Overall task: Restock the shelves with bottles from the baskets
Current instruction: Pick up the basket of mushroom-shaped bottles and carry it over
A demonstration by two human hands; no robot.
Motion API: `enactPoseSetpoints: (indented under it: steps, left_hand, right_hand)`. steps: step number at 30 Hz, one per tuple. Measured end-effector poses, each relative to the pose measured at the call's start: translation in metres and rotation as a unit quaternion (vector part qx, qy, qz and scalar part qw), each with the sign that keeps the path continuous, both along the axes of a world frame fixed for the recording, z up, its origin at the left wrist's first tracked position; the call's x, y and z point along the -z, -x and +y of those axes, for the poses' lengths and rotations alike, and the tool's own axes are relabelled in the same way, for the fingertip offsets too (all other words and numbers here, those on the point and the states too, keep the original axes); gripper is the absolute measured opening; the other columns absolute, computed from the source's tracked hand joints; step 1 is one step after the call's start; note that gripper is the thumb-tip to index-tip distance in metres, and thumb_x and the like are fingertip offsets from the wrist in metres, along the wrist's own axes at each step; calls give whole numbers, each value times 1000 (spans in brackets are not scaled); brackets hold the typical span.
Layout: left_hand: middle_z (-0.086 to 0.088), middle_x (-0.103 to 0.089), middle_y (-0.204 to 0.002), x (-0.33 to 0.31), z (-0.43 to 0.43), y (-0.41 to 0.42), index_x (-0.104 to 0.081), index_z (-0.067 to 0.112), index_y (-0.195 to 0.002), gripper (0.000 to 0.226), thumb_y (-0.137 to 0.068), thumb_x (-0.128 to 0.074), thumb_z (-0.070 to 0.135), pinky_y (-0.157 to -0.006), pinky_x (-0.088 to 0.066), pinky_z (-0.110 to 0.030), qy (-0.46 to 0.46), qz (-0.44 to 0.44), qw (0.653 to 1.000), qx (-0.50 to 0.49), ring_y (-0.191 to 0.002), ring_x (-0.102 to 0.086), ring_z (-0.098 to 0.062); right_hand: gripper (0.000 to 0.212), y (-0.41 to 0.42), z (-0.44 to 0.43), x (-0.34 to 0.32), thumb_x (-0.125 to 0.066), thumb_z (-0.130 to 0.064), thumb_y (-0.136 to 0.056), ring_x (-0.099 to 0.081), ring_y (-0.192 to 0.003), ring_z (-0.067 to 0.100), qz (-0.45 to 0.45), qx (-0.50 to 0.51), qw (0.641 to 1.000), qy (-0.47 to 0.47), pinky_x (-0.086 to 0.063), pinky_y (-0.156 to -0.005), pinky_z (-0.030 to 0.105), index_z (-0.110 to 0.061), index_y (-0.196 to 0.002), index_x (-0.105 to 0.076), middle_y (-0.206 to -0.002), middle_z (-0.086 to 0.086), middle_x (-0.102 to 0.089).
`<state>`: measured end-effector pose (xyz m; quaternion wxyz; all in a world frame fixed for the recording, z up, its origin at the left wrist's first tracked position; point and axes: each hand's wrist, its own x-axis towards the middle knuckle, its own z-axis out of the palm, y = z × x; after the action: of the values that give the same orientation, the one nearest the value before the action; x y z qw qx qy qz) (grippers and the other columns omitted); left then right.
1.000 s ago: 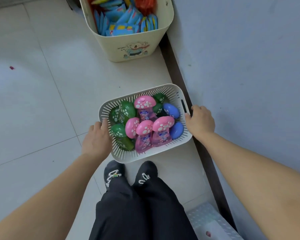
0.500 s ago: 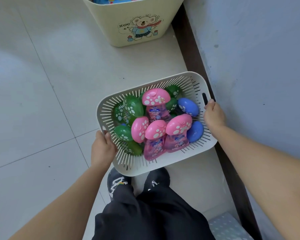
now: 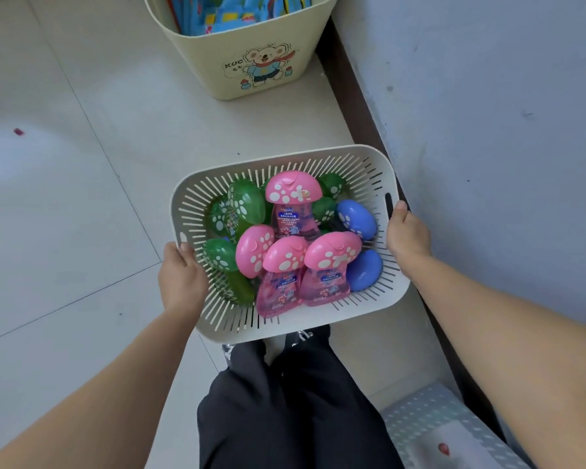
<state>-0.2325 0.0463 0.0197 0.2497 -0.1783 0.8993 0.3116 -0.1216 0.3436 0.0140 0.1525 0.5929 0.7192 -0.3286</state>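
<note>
Bottles (image 3: 286, 265) lie heaped in the white slatted basket (image 3: 285, 330) that I hold in front of me with both hands. Under it is the pale tiled floor (image 3: 65, 231). On my right the blue-grey wall (image 3: 504, 130) meets the floor along a dark baseboard (image 3: 359, 106).

My black trousers (image 3: 285, 411) fill the lower middle of the view, and the tips of my shoes (image 3: 305, 335) peep out under the basket's near edge. Further ahead, against the baseboard, a yellow bin (image 3: 251, 45) with a bear drawn on it stands on the floor, holding blue packets (image 3: 224, 11). A grey dotted mat (image 3: 430, 421) lies by my right leg.

My left hand (image 3: 181, 279) grips the basket's left side with the thumb laid over the rim. My right hand (image 3: 407, 236) grips the right side, its thumb just beside the handle slot. The other fingers of both hands are hidden behind the basket walls, so I take it they are curled underneath.

Inside the basket, four pink bottles (image 3: 293, 192) with white-dotted mushroom caps sit in the middle. Several green bottles (image 3: 247, 203) crowd the left and the back, and two blue bottles (image 3: 356, 218) lie against the right wall. A small red speck (image 3: 18, 132) marks the floor far to my left.
</note>
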Motion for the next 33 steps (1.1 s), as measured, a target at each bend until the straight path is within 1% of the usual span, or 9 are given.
enactPoseSetpoints:
  steps: [3,7,10,13,16,21,25,29,33]
  left_hand:
    - [-8,-52,-88,-41,-4,1,-50,5,-101,35,-103,-25,30,-72,-31,-32,10,15,1000,12,-82,-45,-25]
    - [-9,-52,-87,-101,-7,8,-51,4,-101,35,-103,-27,29,-72,-30,-31,9,30,999,37,-81,-45,-24]
    - [-8,-54,-89,-148,-7,15,-52,4,-101,33,-102,-28,28,-73,-31,-31,-2,35,998,58,-83,-46,-25]
    - [-9,-52,-84,-192,-7,20,-50,2,-97,34,-102,-28,27,-70,-30,-32,-4,50,995,85,-79,-45,-26]
    - [-10,-51,-82,-230,-6,27,-49,1,-95,35,-102,-28,28,-68,-30,-33,-8,58,992,115,-79,-45,-27]
    - [-12,-52,-82,-271,-8,47,-48,1,-95,39,-102,-26,32,-68,-33,-36,-21,73,981,177,-79,-47,-31]
    - [-12,-52,-83,-304,-8,60,-49,2,-95,40,-102,-24,33,-67,-32,-36,-21,89,966,243,-79,-47,-29]
    - [-16,-54,-89,-336,-10,68,-52,1,-98,41,-102,-25,33,-71,-36,-38,-30,106,947,301,-83,-49,-31]
    - [-19,-58,-94,-361,-20,59,-53,2,-101,44,-102,-25,36,-77,-41,-41,-28,110,932,344,-90,-53,-36]
  right_hand:
    - [60,-7,-5,-37,-17,-37,-103,-49,-120,38,24,10,1000,0,-36,-104,41,4,-122,-56,-127,26,-55]
    - [56,-16,-13,-93,-19,-34,-103,-52,-114,37,48,29,998,-14,-38,-97,38,4,-114,-58,-122,25,-58]
    - [54,-22,-17,-142,-20,-32,-104,-51,-115,38,54,41,997,-23,-37,-96,37,4,-116,-57,-123,26,-57]
    - [54,-26,-22,-190,-19,-30,-104,-48,-119,41,52,49,997,-41,-36,-98,39,6,-122,-54,-127,30,-53]
    - [57,-30,-29,-231,-16,-31,-104,-48,-120,42,46,60,996,-57,-36,-100,41,7,-123,-54,-127,31,-53]
    - [59,-40,-47,-281,-15,-32,-104,-48,-120,43,49,107,989,-88,-36,-100,42,9,-121,-55,-126,32,-53]
    - [61,-59,-73,-313,-14,-33,-104,-48,-120,43,46,157,981,-104,-36,-101,42,9,-120,-56,-126,31,-54]
    - [62,-81,-103,-343,-13,-33,-104,-48,-120,42,49,199,972,-112,-36,-101,41,10,-119,-56,-126,32,-54]
    - [62,-107,-134,-376,-14,-33,-104,-48,-121,42,47,231,966,-111,-35,-102,41,11,-121,-55,-127,31,-53]
